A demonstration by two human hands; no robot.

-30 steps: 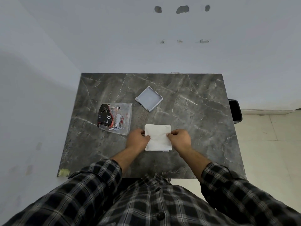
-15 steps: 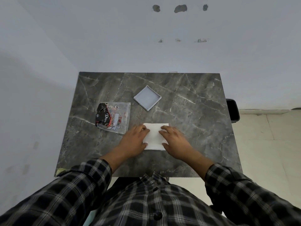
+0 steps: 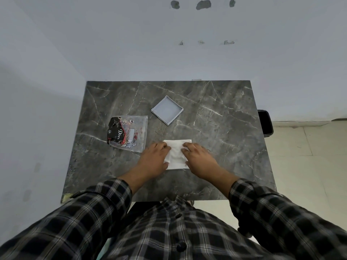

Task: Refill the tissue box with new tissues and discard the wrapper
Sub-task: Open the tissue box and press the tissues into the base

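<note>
tissues: white stack (image 3: 177, 154) lies flat on the worktop (image 3: 225, 147), near the front edge, out of its wrapper
left hand: (image 3: 154, 160) fingers spread, palm down, pressing the stack's left edge; not clamped on anything
right hand: (image 3: 199, 158) same on the right edge, fingers flat and apart, nothing gripped
tissue box: shallow grey square tray (image 3: 167, 110) sits beyond the stack, rotated diagonal, looks empty; well clear of both hands
wrapper: clear plastic with dark print (image 3: 127, 135), flattened, left of the stack, just beside the left hand, not touching it as far as I can tell
bin: dark container (image 3: 265, 123) on the floor off the worktop's right edge; probably where the wrapper goes
done: wrapper opened and emptied, tissues out
left: move stack into the box, fit any lid (none visible), bin the wrapper
stage: roughly a third in, my estimate; hands look to be squaring the stack before lifting
</note>
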